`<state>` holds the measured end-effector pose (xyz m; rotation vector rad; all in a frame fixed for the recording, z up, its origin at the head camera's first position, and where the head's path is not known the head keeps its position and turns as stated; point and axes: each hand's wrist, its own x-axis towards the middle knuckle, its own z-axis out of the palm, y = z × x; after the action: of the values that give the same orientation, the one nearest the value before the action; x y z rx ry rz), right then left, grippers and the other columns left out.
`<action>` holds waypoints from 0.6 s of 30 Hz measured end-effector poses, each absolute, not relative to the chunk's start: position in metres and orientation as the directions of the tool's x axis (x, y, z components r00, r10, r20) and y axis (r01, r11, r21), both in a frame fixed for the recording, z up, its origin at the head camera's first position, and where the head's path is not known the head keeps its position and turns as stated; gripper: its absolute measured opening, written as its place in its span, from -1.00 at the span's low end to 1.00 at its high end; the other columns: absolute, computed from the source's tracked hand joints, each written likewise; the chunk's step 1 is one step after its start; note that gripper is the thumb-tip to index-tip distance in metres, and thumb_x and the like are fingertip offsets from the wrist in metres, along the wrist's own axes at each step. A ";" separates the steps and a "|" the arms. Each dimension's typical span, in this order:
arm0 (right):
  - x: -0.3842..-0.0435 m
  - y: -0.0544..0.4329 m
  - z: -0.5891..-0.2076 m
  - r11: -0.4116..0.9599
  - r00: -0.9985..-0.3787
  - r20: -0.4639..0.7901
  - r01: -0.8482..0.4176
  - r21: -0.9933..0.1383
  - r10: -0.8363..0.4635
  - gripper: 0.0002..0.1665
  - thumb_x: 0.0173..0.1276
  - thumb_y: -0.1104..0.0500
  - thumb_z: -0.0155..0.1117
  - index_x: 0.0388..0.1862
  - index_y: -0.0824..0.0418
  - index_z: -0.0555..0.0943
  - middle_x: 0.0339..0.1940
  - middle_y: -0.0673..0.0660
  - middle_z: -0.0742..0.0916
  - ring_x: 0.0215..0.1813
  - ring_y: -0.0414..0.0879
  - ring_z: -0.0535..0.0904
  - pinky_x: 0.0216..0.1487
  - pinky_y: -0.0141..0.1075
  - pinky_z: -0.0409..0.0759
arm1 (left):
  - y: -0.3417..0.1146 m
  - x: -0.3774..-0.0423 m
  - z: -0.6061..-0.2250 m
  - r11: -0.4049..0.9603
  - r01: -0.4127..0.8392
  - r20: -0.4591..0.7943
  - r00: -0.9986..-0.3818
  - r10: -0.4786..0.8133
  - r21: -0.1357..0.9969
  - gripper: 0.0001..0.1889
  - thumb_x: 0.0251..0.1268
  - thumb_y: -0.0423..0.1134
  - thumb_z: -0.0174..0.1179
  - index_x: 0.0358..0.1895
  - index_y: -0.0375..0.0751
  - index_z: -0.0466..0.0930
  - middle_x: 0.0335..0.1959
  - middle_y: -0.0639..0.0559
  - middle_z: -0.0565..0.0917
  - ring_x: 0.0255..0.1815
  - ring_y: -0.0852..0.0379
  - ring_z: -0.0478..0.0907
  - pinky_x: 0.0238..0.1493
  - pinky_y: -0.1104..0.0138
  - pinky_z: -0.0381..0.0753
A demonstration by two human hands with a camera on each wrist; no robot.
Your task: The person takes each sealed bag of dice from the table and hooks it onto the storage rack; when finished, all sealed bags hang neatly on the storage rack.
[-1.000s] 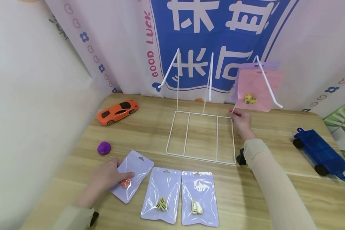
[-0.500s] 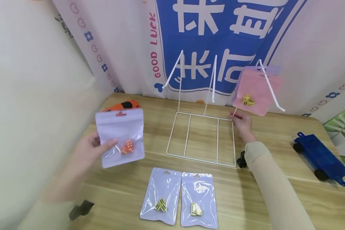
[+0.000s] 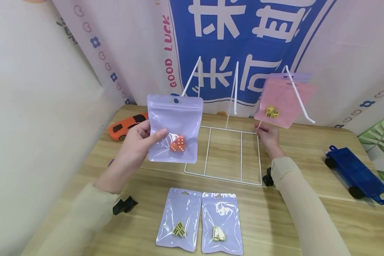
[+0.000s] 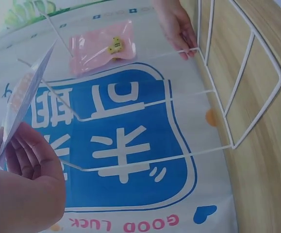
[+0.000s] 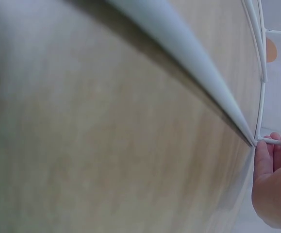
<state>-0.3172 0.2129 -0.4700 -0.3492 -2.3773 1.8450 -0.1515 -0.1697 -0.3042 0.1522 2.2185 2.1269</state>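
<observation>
Lilac pouches (image 3: 185, 206) are seen nearest, two laid flat side by side on the wood-grain table (image 3: 140, 234): the left one is loaded with yellow dice (image 3: 179, 230), the right one (image 3: 232, 227) with paler dice (image 3: 216, 234) half lost in glare. Both are judged as left to be hung. Their film is glossy and wrinkled, with a slot pierced near each top edge. Farther in, a third pouch (image 3: 176, 117) is held upright in the air, gripped by the left hand (image 3: 136, 147) with the thumb laid across its front; orange dice (image 3: 178, 144) are shown through it. It is judged lifted but not yet hung. Beyond, the white wire rack (image 3: 241, 153) is stood on the table, its base formed of slim rods, and a rear upright is pinched low down by the right hand (image 3: 268, 139). From the right prong (image 3: 296, 89) a smooth pink pouch (image 3: 278, 96) is hung, with a lilac one (image 3: 304, 76) behind, so that much seems done. No pouch is seen on the middle prong (image 3: 235, 89) or the left prong (image 3: 191, 76), though the latter's tip is hidden by the held pouch. Furthest back, blue-and-white printed cloth (image 3: 182, 42) is draped.
</observation>
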 end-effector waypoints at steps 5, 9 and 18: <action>-0.319 0.213 -0.471 0.250 -0.966 -0.061 0.126 -0.960 0.250 -0.66 0.38 0.35 0.19 0.11 0.40 0.61 -0.14 0.04 0.77 -0.33 -0.44 0.55 -0.25 -0.69 0.55 | -0.167 -0.158 -0.306 0.037 -0.003 -0.008 -0.992 0.123 0.999 -0.55 0.42 -0.25 0.15 0.27 -0.39 0.37 -0.27 0.23 0.72 -0.27 0.30 0.70 -0.20 0.42 0.74; -0.319 0.213 -0.472 0.211 -0.964 -0.071 0.127 -0.969 0.255 -0.65 0.37 0.36 0.19 0.12 0.42 0.60 -0.36 -0.21 0.71 -0.35 -0.46 0.55 -0.26 -0.70 0.54 | -0.164 -0.163 -0.305 0.015 -0.010 -0.012 -0.992 0.128 1.000 -0.54 0.41 -0.24 0.15 0.28 -0.39 0.36 -0.25 0.22 0.73 -0.26 0.29 0.71 -0.20 0.41 0.75; -0.320 0.213 -0.472 0.211 -0.960 -0.100 0.158 -0.965 0.260 -0.64 0.38 0.34 0.19 0.14 0.39 0.60 -0.36 -0.23 0.70 -0.31 -0.44 0.56 -0.21 -0.69 0.57 | -0.160 -0.185 -0.309 -0.017 -0.117 -0.114 -0.986 0.125 0.993 -0.49 0.41 -0.16 0.18 0.32 -0.29 0.34 -0.14 0.16 0.67 -0.20 0.28 0.70 -0.16 0.38 0.75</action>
<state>-0.3196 0.2130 -0.4717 -0.4115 -2.3783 1.8771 -0.1851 -0.1597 -0.3088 0.0087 2.0755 2.1274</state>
